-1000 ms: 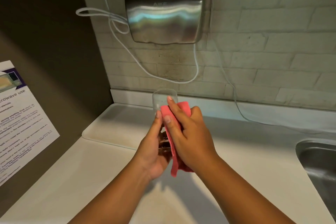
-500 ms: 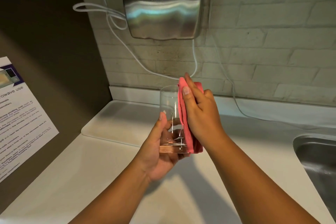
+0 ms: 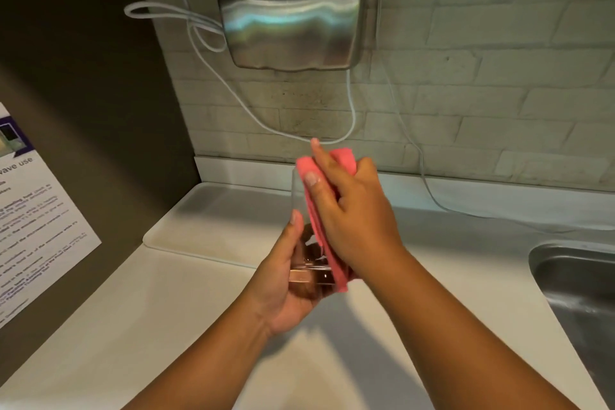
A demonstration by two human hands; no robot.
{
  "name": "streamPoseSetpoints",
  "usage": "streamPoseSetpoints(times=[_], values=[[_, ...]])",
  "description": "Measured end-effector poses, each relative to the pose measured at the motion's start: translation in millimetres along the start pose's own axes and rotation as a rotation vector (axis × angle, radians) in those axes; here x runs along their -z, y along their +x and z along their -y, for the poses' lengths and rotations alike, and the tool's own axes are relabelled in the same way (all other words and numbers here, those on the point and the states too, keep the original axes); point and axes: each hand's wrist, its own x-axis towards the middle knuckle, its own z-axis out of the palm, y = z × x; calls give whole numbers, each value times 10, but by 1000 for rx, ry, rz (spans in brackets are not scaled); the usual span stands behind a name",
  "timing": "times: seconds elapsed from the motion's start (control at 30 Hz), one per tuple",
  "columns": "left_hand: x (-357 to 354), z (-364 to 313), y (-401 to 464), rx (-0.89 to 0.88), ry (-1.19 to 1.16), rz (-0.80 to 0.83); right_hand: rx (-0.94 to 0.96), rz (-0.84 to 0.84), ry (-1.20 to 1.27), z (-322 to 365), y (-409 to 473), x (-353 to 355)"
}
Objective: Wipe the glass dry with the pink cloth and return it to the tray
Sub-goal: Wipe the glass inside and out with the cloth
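A clear drinking glass (image 3: pixel 301 210) is held upright above the white counter, its base cupped in my left hand (image 3: pixel 286 283) with the thumb up its near side. My right hand (image 3: pixel 352 210) holds the pink cloth (image 3: pixel 327 253) and presses it flat against the glass's right side, fingers stretched up past the rim. The cloth hangs down to the glass's base. The white tray (image 3: pixel 203 223) lies behind and to the left of the glass, against the wall.
A steel hand dryer (image 3: pixel 296 13) hangs on the brick wall above, with white cables looping below it. A steel sink (image 3: pixel 579 289) is set in the counter at the right. A printed notice (image 3: pixel 30 220) is stuck on the dark left wall.
My right hand with the cloth slid up from the glass's lower part to its rim side. The glass's side became visible and both hands have stayed in about the same place since.
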Motion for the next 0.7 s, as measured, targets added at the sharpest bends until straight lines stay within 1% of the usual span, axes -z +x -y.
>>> streamPoseSetpoints(times=[0.13, 0.23, 0.37, 0.47, 0.53, 0.63, 0.7], values=[[-8, -6, -12, -9, 10, 17, -141, -22, 170, -110, 195, 46], [-3, -109, 16, -53, -13, 30, -178, 7, 216, -124, 89, -14], [3, -238, 63, -70, -10, -29, -141, 53, 231, -40, -169, -78], [15, -219, 60, -47, -7, -76, 4, 64, 117, 64, -285, -100], [26, -167, 56, -47, 3, -80, 61, 65, 45, 102, -260, -93], [-3, -86, 28, -38, 13, -43, 34, 31, 38, 58, -71, -22], [-25, -44, 4, -14, 19, -41, -46, 5, 104, -8, 85, 30]])
